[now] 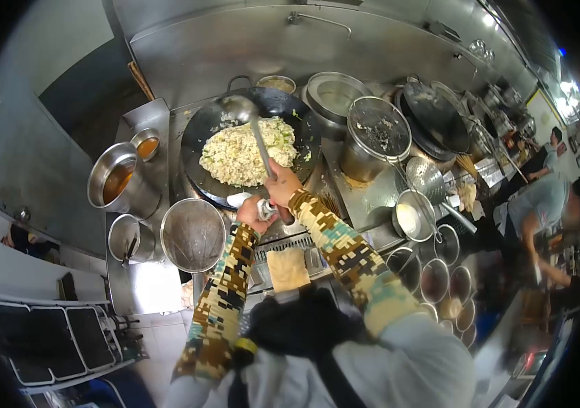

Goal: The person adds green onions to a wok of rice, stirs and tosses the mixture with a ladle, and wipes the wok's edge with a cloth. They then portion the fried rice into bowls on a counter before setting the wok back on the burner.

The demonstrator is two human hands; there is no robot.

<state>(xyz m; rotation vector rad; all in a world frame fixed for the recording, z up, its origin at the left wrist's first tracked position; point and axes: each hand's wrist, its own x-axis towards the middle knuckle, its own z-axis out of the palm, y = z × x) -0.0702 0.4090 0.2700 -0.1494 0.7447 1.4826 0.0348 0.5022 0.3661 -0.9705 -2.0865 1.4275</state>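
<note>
A black wok [201, 129] holds a mound of fried rice [245, 153] with egg and green bits. My right hand [282, 187] grips the long handle of a steel ladle [239, 109], whose bowl rests at the wok's far rim above the rice. My left hand [254, 214] closes around the wok handle [239, 199] at the near edge, beside the right hand. Both forearms wear patterned camouflage sleeves.
Left of the wok stand steel pots of brown liquid [118, 180] and a wire strainer [192, 233]. To the right are a lidded pot [375, 136], a skimmer [426, 180], a small pan [411, 219] and several seasoning bowls [439, 275]. Other people work at far right [541, 204].
</note>
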